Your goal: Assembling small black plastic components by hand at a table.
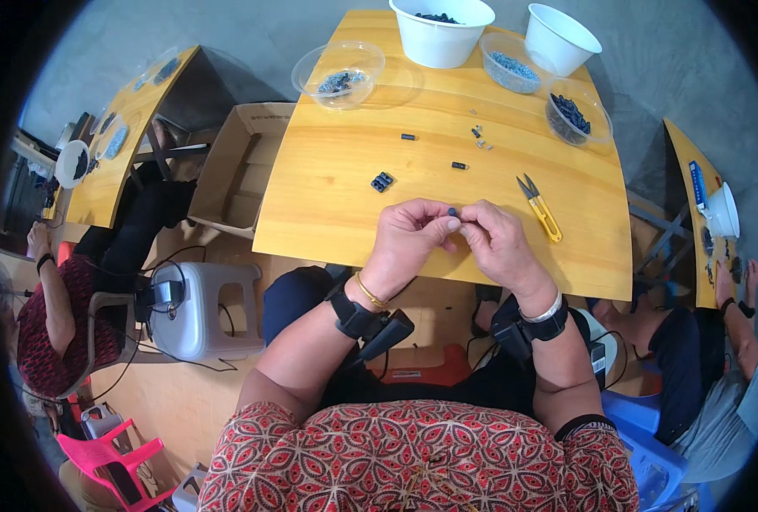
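Note:
Over the near edge of the wooden table (336, 226), my two hands meet around a small dark cylindrical piece (452, 212). My left hand (415, 232) pinches it between thumb and forefinger. The fingertips of my right hand (494, 239) are pressed together against its right side; whether they hold a second tiny part is hidden. Beyond my left hand lies a cluster of black pieces (382, 182). Single black cylinders lie farther off, one at the middle (458, 165) and one to its left (408, 137). Yellow-handled thread snips (539, 207) rest right of my right hand, blades pointing away.
Along the far edge stand a white tub (443, 38), another white tub (562, 38), a clear bowl of small silvery parts (513, 66), a bowl of black pieces (569, 118) and a clear bowl (338, 78). A cardboard box (241, 166) adjoins the table's left. People sit at both sides.

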